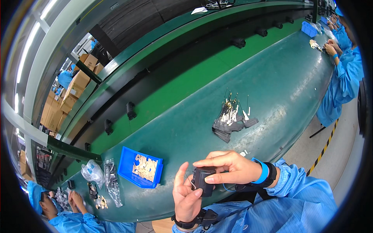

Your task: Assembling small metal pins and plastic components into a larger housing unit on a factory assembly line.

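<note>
Blue cloth sleeve (301, 194) right up front, bare left hand (185, 200) and right hand (235, 167) both gripping a boxy black plastic housing (206, 188).

Location type: factory, assembly line. Clock positions refer to the view, with 12 at the top. Identifying features: a long green bench (283, 70) runs from 8 to 2 o'clock. A green belt (178, 93) runs alongside it and carries spaced black units (131, 111). Workers (344, 68) in blue smocks (330, 103) line the bench at 2 to 3 o'clock; a further worker, in a blue cap (35, 194), is at 8 o'clock. Blue bins (128, 163) stand at 7 and 2 o'clock. A pile of like parts (229, 125) lies at 3 o'clock. Cartons (79, 83) and strip lamps (26, 52) occupy 10 o'clock. Striped tape (322, 150) marks the floor (345, 145) toward 3 o'clock.
</note>
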{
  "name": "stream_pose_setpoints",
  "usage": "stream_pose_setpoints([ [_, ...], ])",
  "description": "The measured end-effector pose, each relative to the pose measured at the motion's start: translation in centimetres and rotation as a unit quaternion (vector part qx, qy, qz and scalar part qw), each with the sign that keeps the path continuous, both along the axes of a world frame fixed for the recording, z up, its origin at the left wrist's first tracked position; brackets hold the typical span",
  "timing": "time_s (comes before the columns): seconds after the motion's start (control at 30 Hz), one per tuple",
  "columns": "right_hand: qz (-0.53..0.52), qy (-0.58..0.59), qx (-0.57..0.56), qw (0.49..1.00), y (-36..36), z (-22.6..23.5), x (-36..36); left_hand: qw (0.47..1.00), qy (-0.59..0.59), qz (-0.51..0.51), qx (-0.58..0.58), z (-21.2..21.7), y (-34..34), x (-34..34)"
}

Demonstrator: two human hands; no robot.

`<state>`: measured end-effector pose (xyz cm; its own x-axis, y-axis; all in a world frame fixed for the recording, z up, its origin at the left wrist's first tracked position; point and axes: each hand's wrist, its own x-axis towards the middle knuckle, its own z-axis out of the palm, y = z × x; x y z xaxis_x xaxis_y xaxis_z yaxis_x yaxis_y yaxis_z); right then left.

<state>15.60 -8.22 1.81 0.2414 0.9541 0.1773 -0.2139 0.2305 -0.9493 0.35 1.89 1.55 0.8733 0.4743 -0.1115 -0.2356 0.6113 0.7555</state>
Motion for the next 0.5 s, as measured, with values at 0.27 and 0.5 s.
stream_pose_setpoints([
  [0.27, 0.014, 0.018, -0.003, 1.0, -0.16, 0.25, 0.09, 0.999, -0.019, -0.034, -0.007, -0.49, 0.26, 0.07],
  [0.5, 0.01, 0.018, 0.005, 1.0, -0.29, 0.08, -0.02, 0.999, -0.025, -0.047, 0.01, -0.52, 0.29, 0.08],
])
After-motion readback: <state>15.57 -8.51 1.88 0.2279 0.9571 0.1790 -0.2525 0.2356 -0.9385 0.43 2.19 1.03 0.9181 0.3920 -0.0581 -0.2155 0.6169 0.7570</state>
